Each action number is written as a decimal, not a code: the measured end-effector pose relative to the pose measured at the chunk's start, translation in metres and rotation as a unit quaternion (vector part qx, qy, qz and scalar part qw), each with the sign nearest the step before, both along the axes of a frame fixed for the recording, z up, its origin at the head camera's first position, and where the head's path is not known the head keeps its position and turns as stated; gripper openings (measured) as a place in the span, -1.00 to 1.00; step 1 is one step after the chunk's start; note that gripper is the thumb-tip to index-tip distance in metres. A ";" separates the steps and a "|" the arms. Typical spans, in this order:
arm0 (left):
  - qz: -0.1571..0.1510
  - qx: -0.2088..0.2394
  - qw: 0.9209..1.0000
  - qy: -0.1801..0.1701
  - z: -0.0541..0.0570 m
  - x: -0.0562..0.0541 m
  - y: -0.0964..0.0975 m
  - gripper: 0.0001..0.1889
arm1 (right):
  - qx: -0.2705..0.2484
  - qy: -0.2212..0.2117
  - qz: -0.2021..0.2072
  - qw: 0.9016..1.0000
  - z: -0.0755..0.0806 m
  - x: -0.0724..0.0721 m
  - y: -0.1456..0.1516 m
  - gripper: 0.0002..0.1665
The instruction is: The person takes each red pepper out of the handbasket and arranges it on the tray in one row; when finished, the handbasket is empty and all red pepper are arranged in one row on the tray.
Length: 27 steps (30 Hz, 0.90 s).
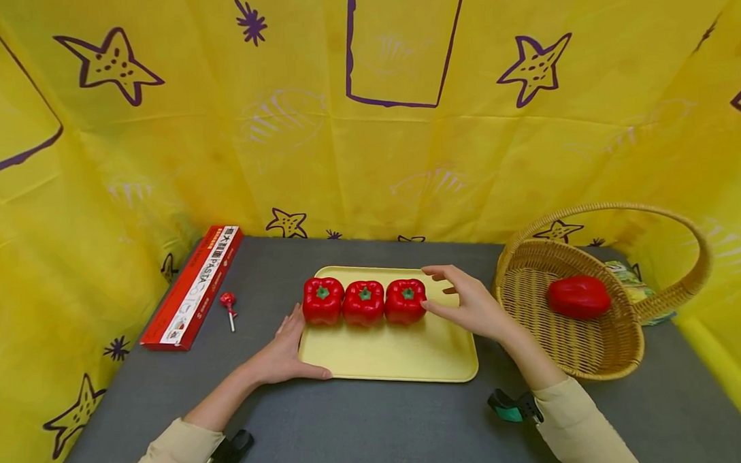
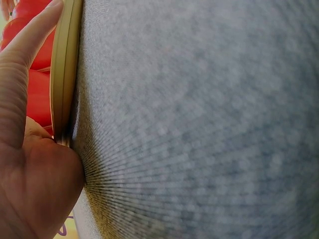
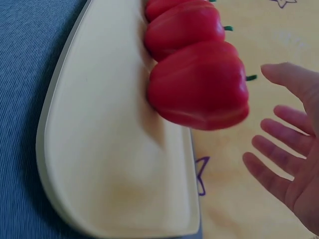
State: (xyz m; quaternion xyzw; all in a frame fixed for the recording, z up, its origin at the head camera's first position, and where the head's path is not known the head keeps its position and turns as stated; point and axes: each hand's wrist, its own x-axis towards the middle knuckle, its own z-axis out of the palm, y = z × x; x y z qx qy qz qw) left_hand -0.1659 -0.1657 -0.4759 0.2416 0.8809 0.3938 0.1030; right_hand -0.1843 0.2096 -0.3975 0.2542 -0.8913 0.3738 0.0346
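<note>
Three red bell peppers, the left, middle and right, stand upright in a row on a pale yellow tray, green stems up. My left hand rests against the tray's left front corner, its thumb extended along the front rim; in the left wrist view the straight thumb lies over the rim. To the right of the row, my right hand is spread above the tray. The right wrist view shows a gap between its fingers and the nearest pepper.
A wicker basket with a tall handle stands at the right and holds another red pepper. Behind it a patterned packet partly shows. At the left lie a red pasta box and a lollipop. Yellow cloth surrounds the grey table.
</note>
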 end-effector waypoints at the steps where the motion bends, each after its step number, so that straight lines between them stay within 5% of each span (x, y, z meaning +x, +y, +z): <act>1: 0.000 0.000 1.000 0.002 0.000 0.000 0.000 0.35 | 0.000 0.007 -0.004 1.000 0.001 0.001 0.003 -0.31; 12: -0.001 -0.002 1.000 0.004 -0.003 0.000 -0.002 0.35 | -0.015 0.053 -0.037 0.998 0.005 0.013 0.033 -0.52; 27: -0.002 -0.002 1.000 0.004 0.000 -0.001 0.000 0.34 | 0.005 0.052 -0.097 0.994 0.018 0.027 0.077 -0.67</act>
